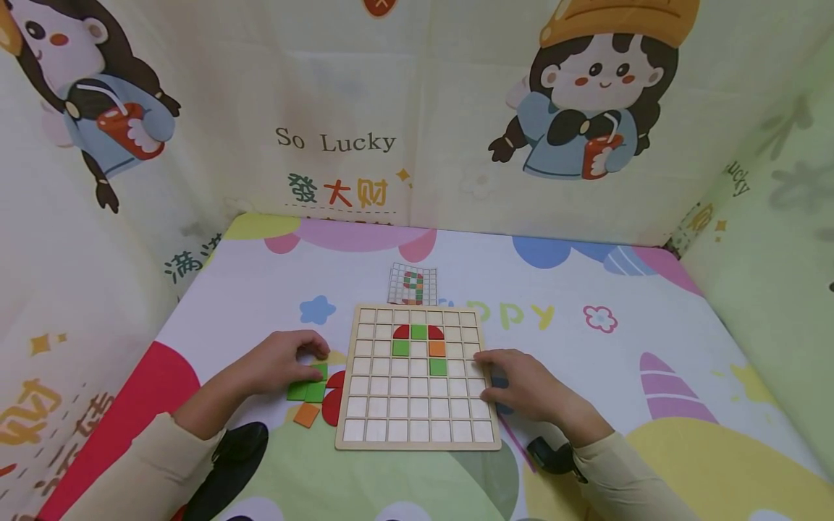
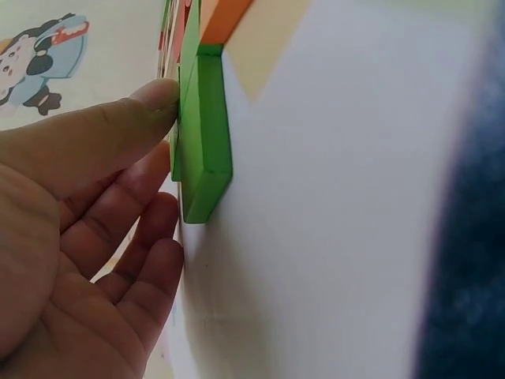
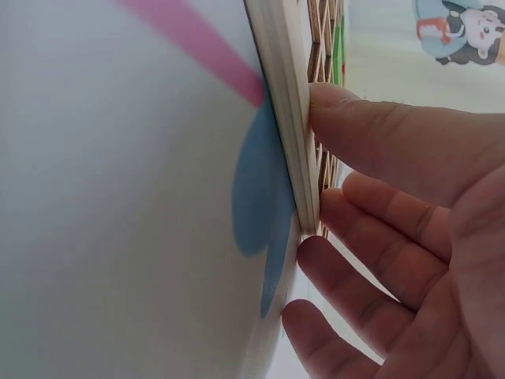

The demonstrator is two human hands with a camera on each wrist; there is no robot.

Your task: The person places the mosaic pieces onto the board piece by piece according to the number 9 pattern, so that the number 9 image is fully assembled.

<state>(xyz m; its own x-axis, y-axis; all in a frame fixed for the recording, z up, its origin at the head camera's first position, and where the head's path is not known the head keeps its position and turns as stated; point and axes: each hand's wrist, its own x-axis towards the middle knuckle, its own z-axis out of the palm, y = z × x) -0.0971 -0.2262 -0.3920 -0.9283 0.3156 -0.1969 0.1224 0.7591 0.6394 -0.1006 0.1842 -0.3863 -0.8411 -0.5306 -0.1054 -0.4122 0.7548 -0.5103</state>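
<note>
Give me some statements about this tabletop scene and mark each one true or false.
1. The left hand touches a loose green tile. True.
2. The right hand holds an orange tile. False; it touches the right edge of the wooden grid board.
3. One loose orange tile lies left of the board. True.
4. The pattern card lies at the board's near edge. False; it lies at the far edge.

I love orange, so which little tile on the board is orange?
The orange tile directly below the right-hand red piece and above the lowest green tile. Everything else placed on the board is red or green.
</note>
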